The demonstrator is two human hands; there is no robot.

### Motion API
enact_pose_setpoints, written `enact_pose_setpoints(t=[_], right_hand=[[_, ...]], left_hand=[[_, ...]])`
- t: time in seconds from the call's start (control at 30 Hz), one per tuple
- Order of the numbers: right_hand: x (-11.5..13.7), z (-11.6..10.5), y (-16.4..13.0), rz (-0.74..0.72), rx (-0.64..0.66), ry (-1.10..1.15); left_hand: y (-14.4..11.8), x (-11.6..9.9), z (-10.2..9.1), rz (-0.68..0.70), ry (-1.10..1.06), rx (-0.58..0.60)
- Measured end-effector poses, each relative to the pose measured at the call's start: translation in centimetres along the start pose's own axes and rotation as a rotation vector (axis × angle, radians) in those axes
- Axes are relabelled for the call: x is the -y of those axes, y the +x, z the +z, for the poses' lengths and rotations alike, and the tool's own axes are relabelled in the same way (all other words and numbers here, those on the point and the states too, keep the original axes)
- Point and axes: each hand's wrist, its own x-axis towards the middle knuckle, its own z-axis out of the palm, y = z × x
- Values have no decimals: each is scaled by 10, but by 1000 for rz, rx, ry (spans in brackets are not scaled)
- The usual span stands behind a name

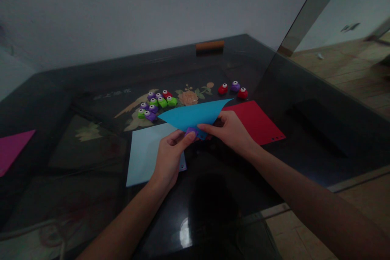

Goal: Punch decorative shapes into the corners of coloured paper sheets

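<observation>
My left hand pinches a small purple paper punch at the near edge of a bright blue paper sheet. My right hand holds the same blue sheet from the right, lifted off the dark glass table. Under my hands lie a pale blue sheet on the left and a red sheet on the right.
A cluster of several purple, green and red punches sits behind the blue sheet, and three more punches stand behind the red sheet. A pink sheet lies at the left edge. An orange-brown block rests at the far edge.
</observation>
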Motion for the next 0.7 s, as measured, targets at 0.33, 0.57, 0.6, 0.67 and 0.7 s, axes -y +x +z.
enact_pose_setpoints(t=[0.33, 0.57, 0.6, 0.67, 0.7], right_hand=[[0, -1, -2, -2, -4, -15], [2, -1, -2, -10, 9, 23], [2, -1, -2, -9, 11, 30], [4, -1, -2, -9, 13, 35], [4, -1, -2, -10, 14, 37]], left_hand=[[1, 0, -1, 46, 19, 35], [1, 0, -2, 70, 12, 54], [1, 0, -2, 70, 10, 55], [1, 0, -3, 65, 11, 56], [1, -1, -2, 64, 14, 57]])
